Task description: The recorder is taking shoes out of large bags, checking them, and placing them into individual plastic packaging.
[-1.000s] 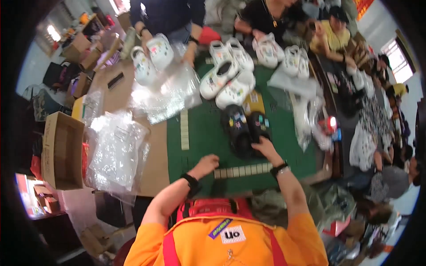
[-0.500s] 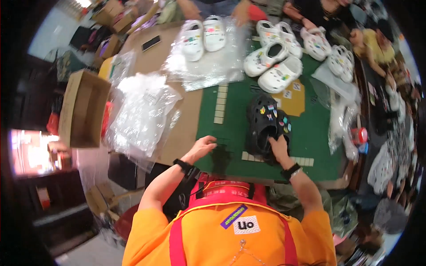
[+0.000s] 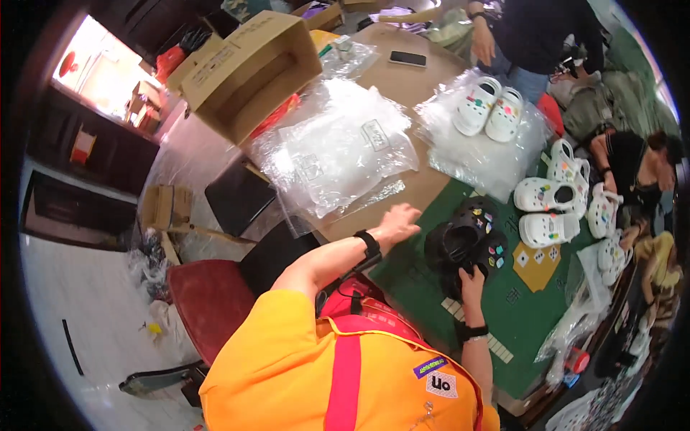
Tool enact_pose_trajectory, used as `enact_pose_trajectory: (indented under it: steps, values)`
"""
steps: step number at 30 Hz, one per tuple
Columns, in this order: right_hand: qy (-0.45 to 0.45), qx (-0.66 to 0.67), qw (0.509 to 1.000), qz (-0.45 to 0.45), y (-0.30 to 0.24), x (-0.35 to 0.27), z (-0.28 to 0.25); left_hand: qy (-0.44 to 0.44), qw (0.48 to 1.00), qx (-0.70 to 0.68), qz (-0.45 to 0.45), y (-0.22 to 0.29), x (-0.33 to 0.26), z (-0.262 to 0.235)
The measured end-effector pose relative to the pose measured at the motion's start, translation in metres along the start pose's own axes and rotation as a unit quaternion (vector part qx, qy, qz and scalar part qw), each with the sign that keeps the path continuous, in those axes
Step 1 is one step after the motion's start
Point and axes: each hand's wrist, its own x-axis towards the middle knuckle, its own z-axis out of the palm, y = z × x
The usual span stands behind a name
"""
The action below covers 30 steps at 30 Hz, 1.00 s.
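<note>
On the green mat (image 3: pixel 431 302) that covers the near part of the table, a pair of black clogs (image 3: pixel 463 241) dotted with coloured charms lies just in front of the person. The right hand (image 3: pixel 471 276) is closed on the near end of the pair, fingers curled over the heel of the nearer shoe, so the clogs sit directly beyond and against the grip. The left hand (image 3: pixel 397 223) is spread flat and holds nothing; it rests near the line where the mat meets the brown table top (image 3: pixel 402 79), just left of the clogs and just short of the stack of clear plastic bags (image 3: pixel 338 147). Beyond the clogs to the right, white clogs (image 3: pixel 550 212) crowd the mat, and another white pair (image 3: pixel 490 109) lies on plastic farther off. Bare green mat remains between the clogs and the table's near edge, crossed by a row of pale tiles (image 3: pixel 478 330). An open cardboard box (image 3: pixel 248 72) stands past the bags.
</note>
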Motion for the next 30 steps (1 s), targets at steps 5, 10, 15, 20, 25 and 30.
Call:
enact_pose_trajectory:
  steps: [5,10,15,20,25,30]
  values:
    - [0.0,0.007,1.0,0.015,-0.034,-0.035,-0.018,0.193,0.944,0.19,-0.189,-0.135,-0.011,-0.034]
    - [-0.005,0.057,0.998,0.015,-0.038,-0.049,-0.014,0.274,0.886,0.321,-0.193,-0.208,-0.033,-0.043]
    - [0.007,0.05,0.999,0.015,-0.057,-0.045,-0.004,0.198,0.931,0.232,-0.2,-0.194,-0.007,-0.06]
    - [-0.005,0.054,0.998,-0.037,-0.075,-0.048,0.007,0.319,0.947,0.023,0.033,-0.181,0.024,-0.066]
    - [-0.069,0.067,0.995,-0.02,-0.084,-0.047,0.012,0.368,0.914,-0.054,0.16,-0.087,-0.006,-0.097]
    - [-0.095,0.155,0.983,0.028,-0.112,-0.04,-0.008,0.193,0.881,-0.067,0.426,0.042,-0.072,-0.137]
